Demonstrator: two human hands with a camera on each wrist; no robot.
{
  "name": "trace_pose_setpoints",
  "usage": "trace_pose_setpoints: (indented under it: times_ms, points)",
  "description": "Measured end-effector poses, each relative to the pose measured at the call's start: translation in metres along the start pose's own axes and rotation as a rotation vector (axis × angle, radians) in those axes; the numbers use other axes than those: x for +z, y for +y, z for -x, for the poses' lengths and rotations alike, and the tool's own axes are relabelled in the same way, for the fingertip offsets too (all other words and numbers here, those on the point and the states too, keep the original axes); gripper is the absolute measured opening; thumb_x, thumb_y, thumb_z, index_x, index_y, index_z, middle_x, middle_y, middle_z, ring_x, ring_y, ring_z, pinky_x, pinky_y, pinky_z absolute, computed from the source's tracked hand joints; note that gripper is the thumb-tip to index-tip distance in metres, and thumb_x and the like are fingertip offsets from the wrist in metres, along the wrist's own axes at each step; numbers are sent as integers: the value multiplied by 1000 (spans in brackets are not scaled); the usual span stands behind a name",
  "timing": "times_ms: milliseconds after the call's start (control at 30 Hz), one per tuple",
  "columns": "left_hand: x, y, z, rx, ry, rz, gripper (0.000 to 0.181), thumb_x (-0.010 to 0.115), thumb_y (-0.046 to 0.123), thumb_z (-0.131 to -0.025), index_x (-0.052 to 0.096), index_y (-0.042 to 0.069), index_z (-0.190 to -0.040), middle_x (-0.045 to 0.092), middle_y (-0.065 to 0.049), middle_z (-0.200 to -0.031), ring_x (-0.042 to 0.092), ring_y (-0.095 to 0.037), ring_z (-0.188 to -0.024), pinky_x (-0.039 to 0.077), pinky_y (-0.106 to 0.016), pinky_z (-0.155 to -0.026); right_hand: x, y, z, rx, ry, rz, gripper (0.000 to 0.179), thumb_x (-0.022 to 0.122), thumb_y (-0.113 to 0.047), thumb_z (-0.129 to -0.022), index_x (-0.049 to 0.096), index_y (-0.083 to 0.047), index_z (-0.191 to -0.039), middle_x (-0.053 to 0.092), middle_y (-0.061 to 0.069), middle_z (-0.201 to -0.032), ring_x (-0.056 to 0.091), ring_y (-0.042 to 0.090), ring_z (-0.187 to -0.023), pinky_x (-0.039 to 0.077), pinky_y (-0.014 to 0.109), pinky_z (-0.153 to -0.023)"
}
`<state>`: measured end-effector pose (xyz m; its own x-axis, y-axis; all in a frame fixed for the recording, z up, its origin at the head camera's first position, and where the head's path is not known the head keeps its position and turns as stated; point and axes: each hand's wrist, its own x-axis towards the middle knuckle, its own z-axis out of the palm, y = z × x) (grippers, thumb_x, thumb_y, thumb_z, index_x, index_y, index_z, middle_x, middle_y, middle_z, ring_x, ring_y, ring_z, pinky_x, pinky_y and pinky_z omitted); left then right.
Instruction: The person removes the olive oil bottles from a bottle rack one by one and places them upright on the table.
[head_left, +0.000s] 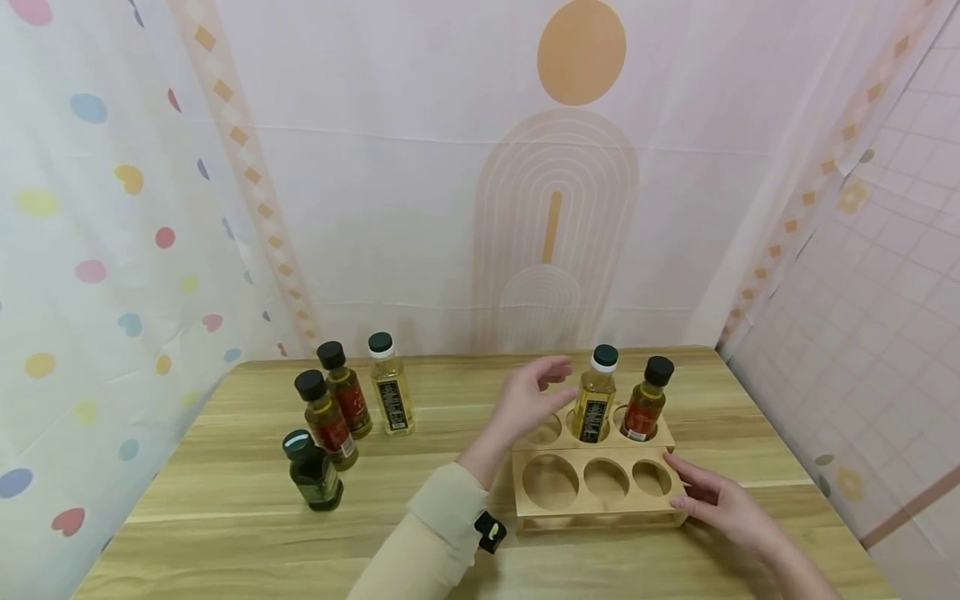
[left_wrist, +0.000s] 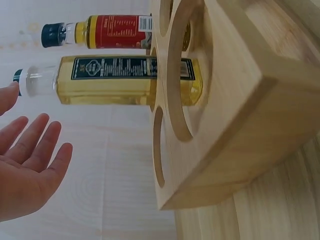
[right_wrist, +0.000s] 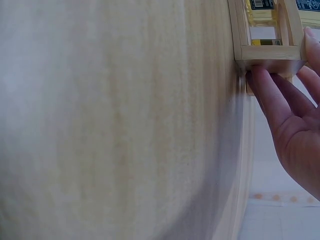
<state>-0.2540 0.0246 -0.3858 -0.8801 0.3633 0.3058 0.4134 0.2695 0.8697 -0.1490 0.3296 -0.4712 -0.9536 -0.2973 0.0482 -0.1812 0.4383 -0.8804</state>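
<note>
Wood forms the two-tier rack [head_left: 588, 506], which stands on the right half of the table [head_left: 225, 533] as I follow the work remotely through the worn cameras. By my count, two of its six holes are filled: a yellow oil bottle [head_left: 595, 400] stands in the middle hole of the rear tier, and a red-labelled bottle [head_left: 645, 406] in the rear hole beside it, toward the table's right edge. Bare holes number four, one at the rear left and three along the front tier; I judge the filling to be about a third done. Four bottles stand outside the rack, toward the table's left edge: a clear oil bottle [head_left: 393, 396] nearest the back edge, a rear red-labelled bottle [head_left: 348, 398], a front red-labelled bottle [head_left: 330, 427] just beside that, and a green bottle [head_left: 316, 477] nearest the front edge. Beside the yellow oil bottle I see the left hand [head_left: 528, 396], its fingers loosely bent and parted, gripping nothing; its thumb overlaps the cap in the left wrist view, and I cannot tell whether they touch. At the rack's right end, the right hand [head_left: 720, 504] has thumb and fingers spread and fairly straight, tips resting against the wood.
</note>
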Motion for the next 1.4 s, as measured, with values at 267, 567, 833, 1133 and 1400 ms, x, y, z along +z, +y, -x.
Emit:
trace_pose_setpoints:
  times_ms: [267, 567, 833, 1133, 1400]
  points:
    - [13, 8, -8, 8, -7, 3, 50, 76, 18, -89, 59, 8, -135, 65, -7, -128, 61, -23, -117, 47, -40, -101, -1, 1, 0, -14, 1, 16, 62, 65, -16, -96, 38, 6, -147, 32, 31, -150, 44, -10, -115, 44, 14, -91]
    - [26, 6, -18, -7, 8, 29, 57, 77, 21, -89, 55, 9, -140, 62, -6, -133, 57, -19, -122, 46, -41, -102, 0, 3, 0, -48, 9, 16, 61, 66, -14, -96, 39, 8, -146, 33, 33, -148, 42, -14, -115, 45, 14, -91]
    - [36, 2, -24, -17, 15, 92, 59, 78, 18, -88, 54, 9, -141, 64, -7, -129, 58, -19, -120, 46, -44, -102, 1, 1, 1, -44, 16, 34, 60, 66, -14, -96, 41, 7, -146, 35, 30, -148, 42, -12, -115, 45, 14, -92]
    - [36, 2, -27, -8, 39, 131, 52, 75, 15, -90, 58, 13, -139, 68, -5, -123, 60, -16, -117, 47, -39, -100, 1, 0, 1, -15, 30, 32, 60, 67, -16, -96, 41, 5, -146, 36, 31, -148, 41, -14, -115, 44, 13, -92]
    - [35, 5, -29, 14, 49, 155, 48, 75, 11, -89, 61, 13, -135, 70, -4, -118, 63, -13, -112, 49, -38, -98, 0, 0, 0, -4, 10, 47, 60, 65, -16, -97, 40, 4, -147, 35, 30, -150, 45, -2, -121, 44, 14, -92]
